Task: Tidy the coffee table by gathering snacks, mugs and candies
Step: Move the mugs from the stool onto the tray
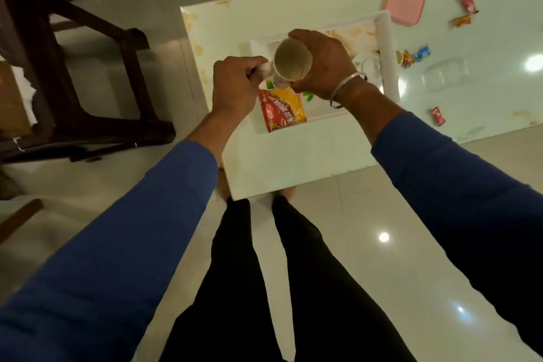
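While our right hand [320,64] wraps its fingers round the body of a mug [292,63], our left hand [235,82] pinches the mug's handle, so both hands hold it above the near end of a white tray [388,50]. We look straight down into the mug, whose mouth faces us and whose inside looks pale; we cannot tell whether anything is in it. A metal bangle [348,89] circles our right wrist, and both arms wear blue sleeves. Under the mug, in the tray, lies a red and yellow snack packet [283,113], partly hidden by our hands. The tray sits on the white table [293,161], near its left end. Beyond the tray's far rim lie a pink lid [405,7] and, farther right, two wrapped candies [465,10]. Just beside the tray's right rim are more candies [412,57] in red and blue wrappers, with a clear box [445,76] near them, and a single red candy [437,116] lies closer to the table's near edge. On the floor to the left stands a dark chair [73,67].
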